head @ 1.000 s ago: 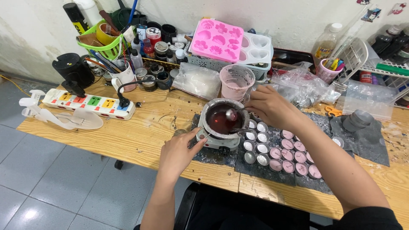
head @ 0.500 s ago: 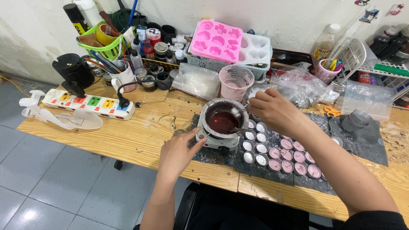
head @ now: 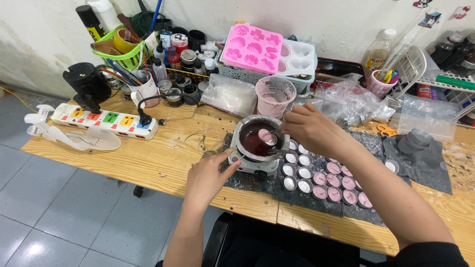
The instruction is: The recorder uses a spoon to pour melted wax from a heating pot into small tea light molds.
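Since a second ago I see my right hand [head: 311, 129], pinched on a spoon [head: 269, 138], dip into the melting pot [head: 257, 138] mid-tabletop, while my left hand [head: 208, 175], fingers loosely apart, steadies its near-left edge

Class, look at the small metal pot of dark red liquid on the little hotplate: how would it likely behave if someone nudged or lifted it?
The pot looks well filled with liquid, so a nudge would probably slosh or spill it. It sits on a small hotplate hardly wider than itself, so it may slide off or tip. The left hand beside the hotplate suggests it wants steadying.
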